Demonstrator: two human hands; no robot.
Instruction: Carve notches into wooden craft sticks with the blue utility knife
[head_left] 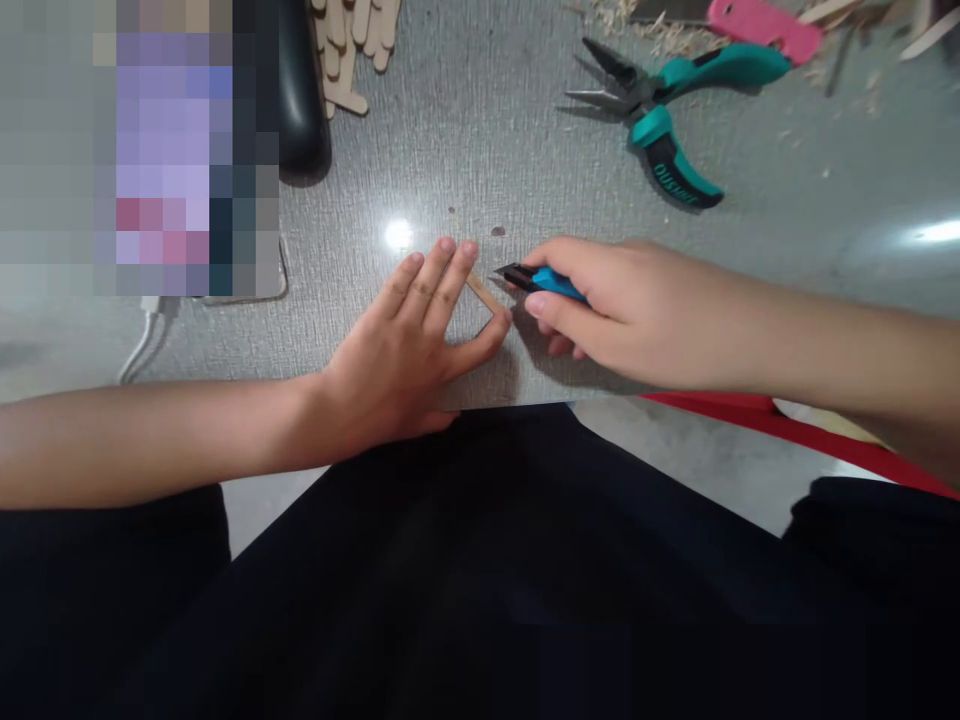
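Note:
My left hand (409,340) lies over the table with its fingers spread, and its fingertips pin down a short, thin wooden stick (484,292). One end of the stick sits by a fingertip at the top, the other under the fingertip nearest my right hand. In my right hand (600,300) is a blue and black utility knife (551,281), gripped between thumb and fingers. Its dark pointed blade is out and aims left, close beside the stick; whether it touches cannot be told.
Teal-handled long-nose pliers (645,100) lie open at the upper right, near a pink tool (765,25) and wood shavings (652,35). Several craft sticks (352,45) lie at the top. A black rounded object (304,100) and a white cable (140,345) are on the left.

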